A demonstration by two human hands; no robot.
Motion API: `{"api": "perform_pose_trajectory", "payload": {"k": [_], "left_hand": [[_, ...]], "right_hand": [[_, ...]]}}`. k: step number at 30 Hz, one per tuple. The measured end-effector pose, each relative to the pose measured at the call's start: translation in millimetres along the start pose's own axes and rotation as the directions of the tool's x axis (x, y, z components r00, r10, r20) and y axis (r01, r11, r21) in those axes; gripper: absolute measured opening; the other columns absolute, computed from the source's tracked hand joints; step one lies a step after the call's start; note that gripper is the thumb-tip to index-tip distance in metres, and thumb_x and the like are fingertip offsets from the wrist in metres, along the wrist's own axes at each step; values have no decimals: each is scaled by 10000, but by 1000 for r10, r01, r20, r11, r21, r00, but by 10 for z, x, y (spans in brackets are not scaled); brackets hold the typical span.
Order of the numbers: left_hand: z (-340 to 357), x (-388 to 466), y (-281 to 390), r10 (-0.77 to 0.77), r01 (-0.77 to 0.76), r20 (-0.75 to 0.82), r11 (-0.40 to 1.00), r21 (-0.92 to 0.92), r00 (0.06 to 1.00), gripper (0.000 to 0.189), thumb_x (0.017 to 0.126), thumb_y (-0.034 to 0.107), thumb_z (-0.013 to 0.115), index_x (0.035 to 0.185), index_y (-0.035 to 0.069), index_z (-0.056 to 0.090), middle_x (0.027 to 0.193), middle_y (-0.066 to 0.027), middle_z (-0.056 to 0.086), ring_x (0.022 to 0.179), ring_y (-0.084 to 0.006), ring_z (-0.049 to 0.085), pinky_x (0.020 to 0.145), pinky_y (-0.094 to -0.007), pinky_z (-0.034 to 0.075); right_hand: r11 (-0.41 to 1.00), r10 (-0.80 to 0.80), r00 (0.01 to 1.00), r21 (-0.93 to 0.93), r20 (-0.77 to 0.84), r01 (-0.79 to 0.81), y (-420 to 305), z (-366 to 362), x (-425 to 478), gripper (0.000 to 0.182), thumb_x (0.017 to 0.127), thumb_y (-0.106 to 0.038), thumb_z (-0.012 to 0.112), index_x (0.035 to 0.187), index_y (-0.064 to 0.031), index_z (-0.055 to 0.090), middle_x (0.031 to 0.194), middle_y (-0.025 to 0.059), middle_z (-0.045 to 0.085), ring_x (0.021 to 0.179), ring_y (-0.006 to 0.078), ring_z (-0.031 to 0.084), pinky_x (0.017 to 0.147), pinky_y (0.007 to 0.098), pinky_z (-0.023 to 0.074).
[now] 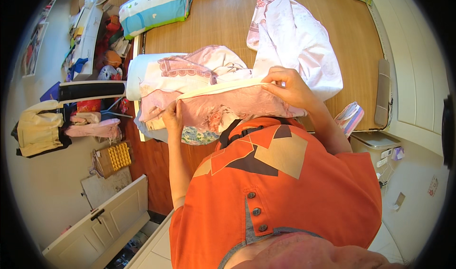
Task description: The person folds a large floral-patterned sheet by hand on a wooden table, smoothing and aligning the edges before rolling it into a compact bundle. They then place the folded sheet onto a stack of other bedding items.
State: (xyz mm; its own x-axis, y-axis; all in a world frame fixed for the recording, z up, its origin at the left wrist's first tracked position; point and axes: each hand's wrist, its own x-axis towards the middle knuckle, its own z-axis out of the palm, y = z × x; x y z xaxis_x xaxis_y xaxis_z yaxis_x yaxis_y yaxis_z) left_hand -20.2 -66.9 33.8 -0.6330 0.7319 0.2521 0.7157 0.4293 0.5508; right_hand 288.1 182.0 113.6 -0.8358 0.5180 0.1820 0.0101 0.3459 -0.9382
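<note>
A pink floral cloth point(228, 108) with a pale hem lies across the near edge of the mat-covered bed. My left hand point(173, 115) grips the hem's left end between thumb and fingers. Further right along the same hem, my right hand point(285, 85) pinches the edge. Beyond the hem lies more of the cloth, with a brown scalloped print, on a light blue folded fabric point(134, 76). White and pink fabric point(302, 48) spreads over the mat behind my right hand. How the layers join cannot be told.
The bed's woven mat point(213, 16) stretches ahead. A folded blue and white quilt point(156, 10) lies at the far left, a rolled grey mat point(382, 90) at the right edge, and a striped cloth point(350, 117) near the right corner. A dark-padded chair part point(92, 91) stands left of the bed.
</note>
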Motion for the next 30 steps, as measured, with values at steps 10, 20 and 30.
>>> {"api": "perform_pose_trajectory", "payload": {"k": [10, 20, 30], "left_hand": [[211, 41, 609, 93, -62, 188, 984, -168, 978, 623, 783, 219, 688, 1311, 29, 418, 1276, -191, 471, 1172, -336, 449, 954, -396, 388], [453, 215, 1626, 285, 91, 631, 864, -494, 721, 231, 787, 195, 699, 906, 12, 625, 803, -83, 584, 715, -157, 517, 618, -290, 420], [43, -222, 1608, 233, 124, 573, 848, -515, 785, 117, 813, 52, 651, 924, 20, 668, 648, -77, 540, 572, -137, 479, 525, -281, 385]], "right_hand": [[996, -55, 991, -64, 122, 64, -17, 158, 154, 96, 769, -83, 630, 820, -1, 630, 745, 113, 565, 695, 292, 548, 616, 357, 427], [988, -97, 980, -99, 174, 115, -41, 342, 91, 132, 786, -124, 607, 872, -27, 628, 785, 125, 577, 738, 309, 576, 649, 370, 446], [926, 378, 895, -105, 237, -363, 989, 38, -458, 211, 854, -223, 557, 888, -24, 618, 792, 146, 627, 742, 292, 599, 673, 358, 460]]}}
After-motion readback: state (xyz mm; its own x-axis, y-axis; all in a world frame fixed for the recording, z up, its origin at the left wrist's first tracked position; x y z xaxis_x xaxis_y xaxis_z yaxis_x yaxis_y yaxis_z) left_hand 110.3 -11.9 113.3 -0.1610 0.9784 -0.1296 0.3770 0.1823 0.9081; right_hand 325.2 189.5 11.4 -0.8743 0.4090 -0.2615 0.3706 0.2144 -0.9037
